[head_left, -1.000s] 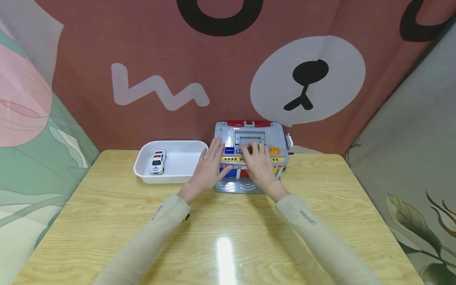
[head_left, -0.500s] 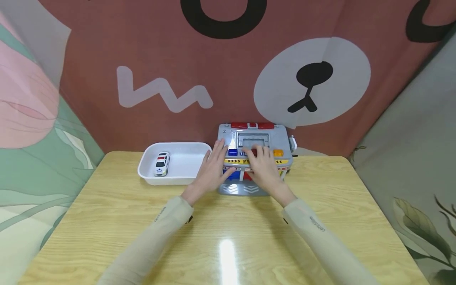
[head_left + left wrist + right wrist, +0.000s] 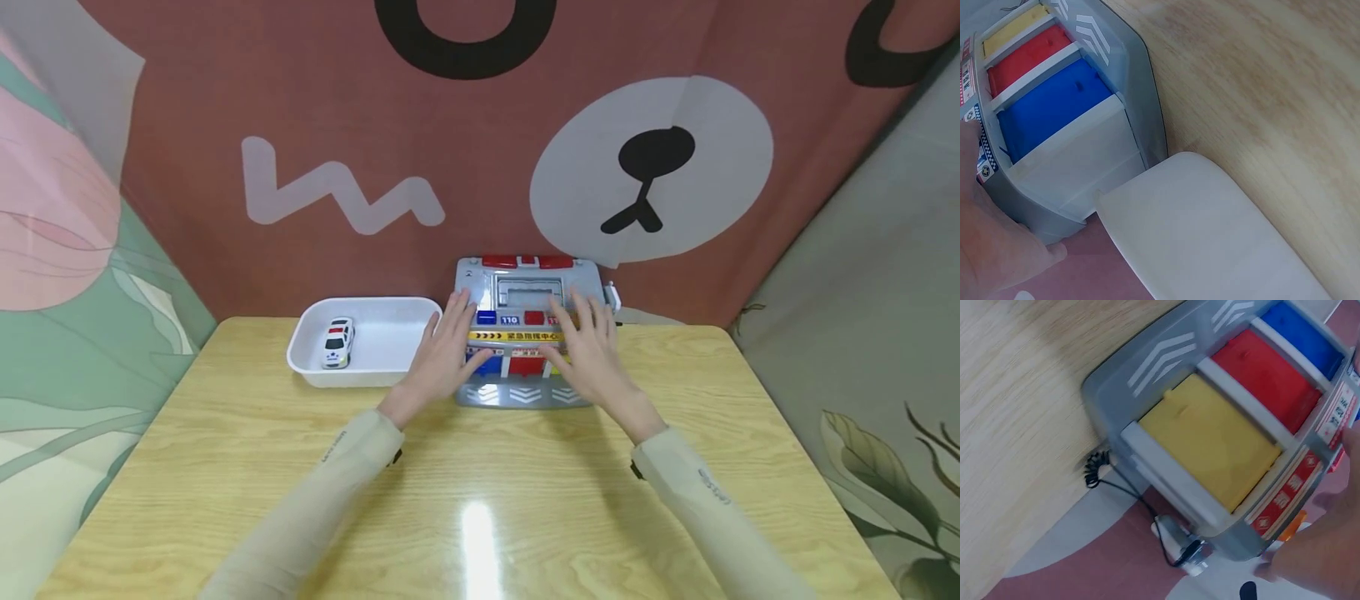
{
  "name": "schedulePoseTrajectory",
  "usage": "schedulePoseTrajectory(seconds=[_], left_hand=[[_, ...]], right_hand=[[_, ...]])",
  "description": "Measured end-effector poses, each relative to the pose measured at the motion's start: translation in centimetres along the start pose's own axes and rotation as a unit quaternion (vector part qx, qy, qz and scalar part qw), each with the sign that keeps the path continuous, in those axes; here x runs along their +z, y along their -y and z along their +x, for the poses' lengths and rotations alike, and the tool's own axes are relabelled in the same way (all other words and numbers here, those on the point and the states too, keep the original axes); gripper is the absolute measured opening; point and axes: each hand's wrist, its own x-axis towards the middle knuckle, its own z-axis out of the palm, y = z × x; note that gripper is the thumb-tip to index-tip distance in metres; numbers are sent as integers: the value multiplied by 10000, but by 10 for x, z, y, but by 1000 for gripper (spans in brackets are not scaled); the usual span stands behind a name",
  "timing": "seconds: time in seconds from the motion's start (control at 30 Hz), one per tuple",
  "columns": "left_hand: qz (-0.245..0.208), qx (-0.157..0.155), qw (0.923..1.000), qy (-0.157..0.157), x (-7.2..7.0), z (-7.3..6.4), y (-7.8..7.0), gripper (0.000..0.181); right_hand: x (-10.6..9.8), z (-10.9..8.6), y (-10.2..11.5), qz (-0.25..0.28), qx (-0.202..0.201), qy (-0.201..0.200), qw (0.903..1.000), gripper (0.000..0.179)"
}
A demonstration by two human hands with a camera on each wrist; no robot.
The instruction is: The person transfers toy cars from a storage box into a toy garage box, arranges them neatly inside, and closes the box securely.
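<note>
A grey toy garage (image 3: 585, 279) stands against the back cloth, with red lights and blue, red and orange buttons on its roof. My left hand (image 3: 435, 362) rests, fingers extended, on its front left corner near the blue button (image 3: 487, 317). Across its front right part lies my right hand (image 3: 600, 362), fingers spread, partly hiding the orange button. In the right wrist view the yellow door (image 3: 1210, 444), red door (image 3: 1266, 381) and blue door (image 3: 1304, 340) are all down. Neither hand grips anything.
Left of the garage, a white plastic tray (image 3: 375, 379) holds a white toy police car (image 3: 338, 342). A toy handset (image 3: 1175, 540) on a coiled black cord hangs at the garage's right side. Patterned cloth (image 3: 337, 250) rises behind the wooden table (image 3: 337, 517).
My right hand has moved right from the garage's middle, and its fingers have straightened and spread. The red button and red door now show. My left hand stays where it was.
</note>
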Motion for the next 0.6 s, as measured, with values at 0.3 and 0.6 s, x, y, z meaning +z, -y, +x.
schedulePoseTrajectory(seconds=[0.3, 0.6], left_hand=[[21, 15, 10000, -11, 3, 1, 0, 81], [-61, 21, 10000, 5, -1, -1, 0, 80]], right_hand=[[3, -4, -10, 81, 240, 489, 9985, 68], [4, -2, -10, 84, 207, 559, 9982, 67]])
